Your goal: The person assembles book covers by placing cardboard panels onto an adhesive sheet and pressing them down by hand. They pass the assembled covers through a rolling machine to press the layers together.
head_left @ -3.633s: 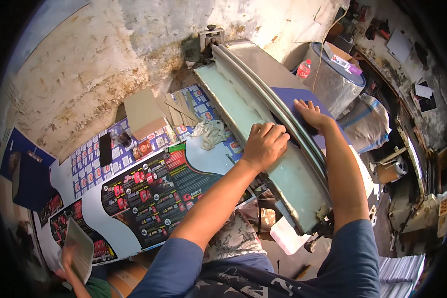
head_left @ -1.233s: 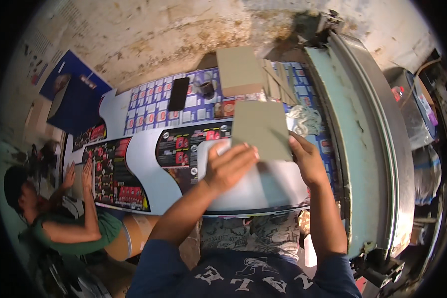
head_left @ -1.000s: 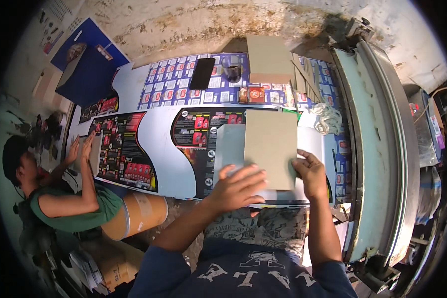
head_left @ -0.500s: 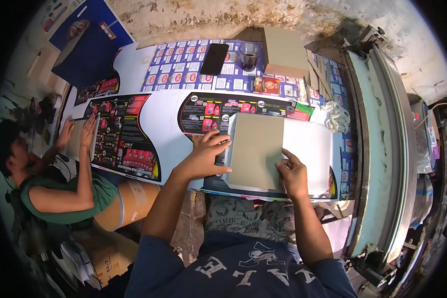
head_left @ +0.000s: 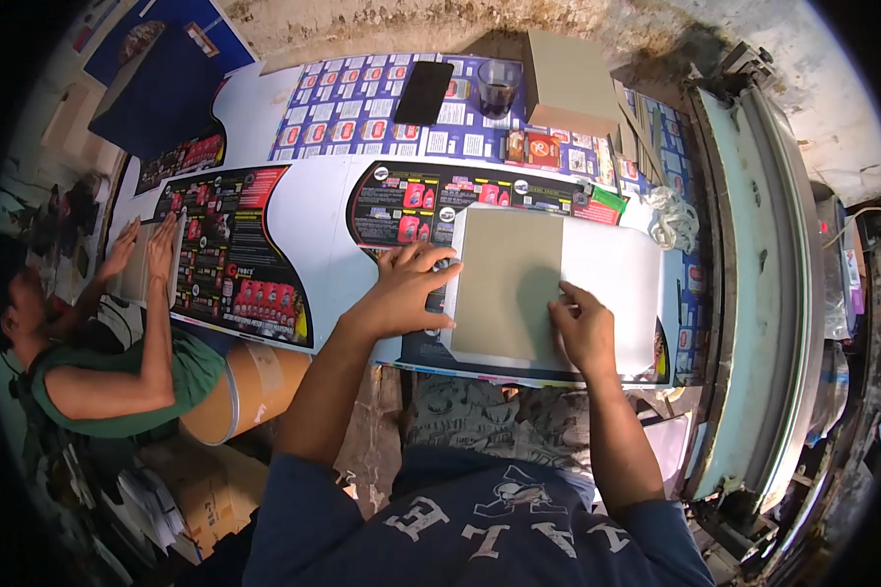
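Note:
A grey-brown cardboard panel (head_left: 504, 318) lies flat on a larger white sheet (head_left: 612, 284) with rounded right corners. A narrow white margin shows along the panel's left edge. My left hand (head_left: 401, 292) is open at that edge, fingers spread, with the thumb and fingertips touching the margin. My right hand (head_left: 587, 331) rests at the panel's right edge, its thumb and forefinger bent and a little apart, with nothing visible between them. Underneath lies a black printed poster sheet (head_left: 392, 201) with red bottle pictures.
Behind stand a dark glass (head_left: 497, 90), a black phone (head_left: 423, 94) and a stack of grey board (head_left: 570, 83). White string (head_left: 671, 220) lies at the right, beside a long roller machine (head_left: 754, 284). A co-worker in a green shirt (head_left: 132, 382) presses a panel at the left.
My right hand has moved slightly up along the panel's right edge, and its thumb and forefinger have shifted. My left hand stays at the left edge. The view has tilted slightly.

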A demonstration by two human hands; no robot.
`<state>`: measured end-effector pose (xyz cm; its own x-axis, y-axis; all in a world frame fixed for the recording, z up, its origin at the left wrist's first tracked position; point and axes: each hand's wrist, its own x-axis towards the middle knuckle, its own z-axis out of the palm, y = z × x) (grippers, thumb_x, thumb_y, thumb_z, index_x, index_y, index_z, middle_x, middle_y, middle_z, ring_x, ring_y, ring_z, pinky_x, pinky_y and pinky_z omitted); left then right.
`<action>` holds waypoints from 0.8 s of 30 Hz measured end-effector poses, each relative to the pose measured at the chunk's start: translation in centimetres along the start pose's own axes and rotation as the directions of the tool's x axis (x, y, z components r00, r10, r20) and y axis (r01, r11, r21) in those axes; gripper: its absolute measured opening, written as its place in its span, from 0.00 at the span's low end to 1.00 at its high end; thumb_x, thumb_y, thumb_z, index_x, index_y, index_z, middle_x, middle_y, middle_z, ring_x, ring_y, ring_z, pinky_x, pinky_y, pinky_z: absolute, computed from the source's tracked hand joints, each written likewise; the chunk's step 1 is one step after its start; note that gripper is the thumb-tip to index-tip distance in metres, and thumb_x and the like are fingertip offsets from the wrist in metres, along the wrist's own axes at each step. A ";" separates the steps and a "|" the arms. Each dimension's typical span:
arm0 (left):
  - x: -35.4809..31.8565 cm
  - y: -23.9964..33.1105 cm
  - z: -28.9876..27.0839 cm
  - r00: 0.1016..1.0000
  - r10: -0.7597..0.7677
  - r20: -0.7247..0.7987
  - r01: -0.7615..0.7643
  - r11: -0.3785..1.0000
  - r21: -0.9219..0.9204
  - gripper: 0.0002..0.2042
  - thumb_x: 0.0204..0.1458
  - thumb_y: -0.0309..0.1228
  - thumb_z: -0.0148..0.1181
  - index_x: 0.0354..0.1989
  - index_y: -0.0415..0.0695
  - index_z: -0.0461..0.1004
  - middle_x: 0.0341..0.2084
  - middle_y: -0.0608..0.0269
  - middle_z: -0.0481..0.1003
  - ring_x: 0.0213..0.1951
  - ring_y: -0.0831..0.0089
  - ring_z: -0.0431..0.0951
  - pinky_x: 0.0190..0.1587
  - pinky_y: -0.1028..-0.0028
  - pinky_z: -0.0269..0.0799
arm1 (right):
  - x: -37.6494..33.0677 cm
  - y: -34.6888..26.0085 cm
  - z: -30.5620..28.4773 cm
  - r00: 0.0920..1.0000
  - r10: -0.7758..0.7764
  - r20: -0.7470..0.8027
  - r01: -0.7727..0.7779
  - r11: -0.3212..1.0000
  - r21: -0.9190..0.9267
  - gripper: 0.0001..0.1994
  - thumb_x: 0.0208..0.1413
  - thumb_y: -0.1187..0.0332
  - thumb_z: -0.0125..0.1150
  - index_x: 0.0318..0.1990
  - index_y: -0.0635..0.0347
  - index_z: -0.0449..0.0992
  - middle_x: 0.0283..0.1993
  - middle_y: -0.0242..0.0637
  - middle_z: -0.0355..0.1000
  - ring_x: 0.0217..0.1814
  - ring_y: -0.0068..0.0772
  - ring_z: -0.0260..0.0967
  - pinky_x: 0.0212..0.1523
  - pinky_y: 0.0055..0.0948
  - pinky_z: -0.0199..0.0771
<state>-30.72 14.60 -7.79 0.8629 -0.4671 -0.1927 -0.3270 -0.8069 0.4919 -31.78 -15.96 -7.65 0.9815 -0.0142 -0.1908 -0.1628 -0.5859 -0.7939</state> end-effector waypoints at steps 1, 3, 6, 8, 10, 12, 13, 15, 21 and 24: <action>0.1 0.0 0.0 1.000 -0.007 -0.006 0.007 1.000 0.007 0.42 0.41 0.50 0.73 0.68 0.50 0.69 0.70 0.60 0.59 0.73 0.54 0.50 0.72 0.48 0.37 | 0.5 0.5 -0.1 0.999 -0.038 -0.018 0.037 0.998 -0.045 0.21 0.56 0.70 0.66 0.56 0.69 0.78 0.36 0.45 0.81 0.34 0.28 0.78 0.39 0.28 0.77; 0.2 0.0 0.2 1.000 -0.005 0.000 0.005 1.000 -0.010 0.42 0.41 0.50 0.73 0.68 0.51 0.69 0.70 0.60 0.59 0.72 0.55 0.50 0.73 0.50 0.36 | 0.7 1.0 -0.2 0.997 -0.068 -0.027 0.065 0.992 -0.105 0.20 0.56 0.69 0.67 0.56 0.69 0.79 0.36 0.44 0.82 0.34 0.28 0.78 0.40 0.28 0.77; 0.3 -0.1 0.1 1.000 -0.001 0.007 0.001 1.000 -0.017 0.42 0.41 0.50 0.73 0.68 0.52 0.69 0.69 0.61 0.59 0.72 0.56 0.50 0.72 0.51 0.36 | 0.9 0.9 -0.3 0.998 -0.054 -0.010 0.052 0.989 -0.135 0.20 0.56 0.69 0.67 0.55 0.69 0.79 0.36 0.45 0.82 0.35 0.29 0.78 0.41 0.28 0.77; 0.3 0.0 0.0 1.000 -0.006 0.020 0.006 1.000 -0.014 0.42 0.41 0.50 0.73 0.69 0.52 0.69 0.69 0.61 0.59 0.72 0.56 0.50 0.72 0.51 0.37 | 0.9 0.7 -0.3 0.999 -0.045 -0.003 0.044 0.989 -0.140 0.20 0.55 0.69 0.67 0.55 0.69 0.79 0.36 0.46 0.82 0.35 0.30 0.79 0.42 0.28 0.78; 0.2 -0.2 0.2 1.000 0.000 0.010 0.001 1.000 -0.014 0.42 0.41 0.50 0.73 0.69 0.52 0.69 0.69 0.61 0.59 0.72 0.56 0.50 0.72 0.51 0.36 | 1.0 0.7 -0.3 1.000 -0.024 0.007 0.025 0.992 -0.122 0.20 0.55 0.69 0.67 0.55 0.69 0.79 0.36 0.46 0.82 0.36 0.30 0.79 0.42 0.28 0.78; 0.2 -0.2 0.2 1.000 0.006 0.006 -0.005 1.000 -0.013 0.43 0.41 0.50 0.73 0.69 0.52 0.69 0.69 0.61 0.60 0.72 0.57 0.50 0.72 0.51 0.36 | 1.0 0.8 -0.4 1.000 -0.026 0.012 0.027 0.992 -0.127 0.20 0.55 0.69 0.67 0.55 0.68 0.79 0.36 0.47 0.82 0.36 0.30 0.79 0.43 0.28 0.78; 0.2 -0.2 0.1 1.000 0.008 0.008 -0.008 1.000 -0.013 0.43 0.40 0.51 0.73 0.69 0.52 0.69 0.69 0.61 0.60 0.72 0.57 0.50 0.72 0.51 0.36 | 1.1 0.8 -0.3 0.999 -0.037 0.013 0.038 0.989 -0.140 0.20 0.55 0.69 0.68 0.55 0.68 0.79 0.37 0.47 0.82 0.37 0.30 0.80 0.43 0.28 0.78; 0.2 -0.2 0.2 1.000 0.008 0.013 -0.008 1.000 -0.016 0.43 0.41 0.51 0.73 0.69 0.52 0.69 0.69 0.61 0.59 0.73 0.57 0.50 0.72 0.51 0.36 | 1.1 0.9 -0.4 0.999 -0.039 0.012 0.041 0.988 -0.150 0.20 0.55 0.69 0.68 0.55 0.68 0.80 0.37 0.47 0.82 0.37 0.30 0.80 0.43 0.29 0.78; 0.2 -0.2 0.2 1.000 0.000 0.013 0.000 1.000 -0.023 0.42 0.41 0.52 0.73 0.69 0.52 0.69 0.70 0.61 0.59 0.73 0.57 0.49 0.72 0.51 0.35 | 1.2 0.8 -0.4 1.000 -0.011 0.014 0.013 0.988 -0.151 0.20 0.55 0.69 0.68 0.54 0.68 0.80 0.37 0.46 0.82 0.36 0.31 0.80 0.43 0.29 0.79; 0.2 -0.2 0.1 1.000 0.002 0.014 -0.002 1.000 -0.028 0.42 0.41 0.51 0.73 0.69 0.53 0.69 0.70 0.60 0.59 0.73 0.57 0.49 0.73 0.51 0.35 | 1.2 0.6 -0.4 1.000 -0.014 0.016 0.017 0.986 -0.165 0.20 0.55 0.69 0.68 0.54 0.69 0.80 0.37 0.46 0.82 0.37 0.31 0.80 0.43 0.29 0.79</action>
<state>-30.56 14.61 -8.02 0.8569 -0.4736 -0.2033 -0.3173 -0.7956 0.5161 -30.65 -16.69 -8.10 0.9821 0.0069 -0.1884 -0.1276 -0.7116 -0.6909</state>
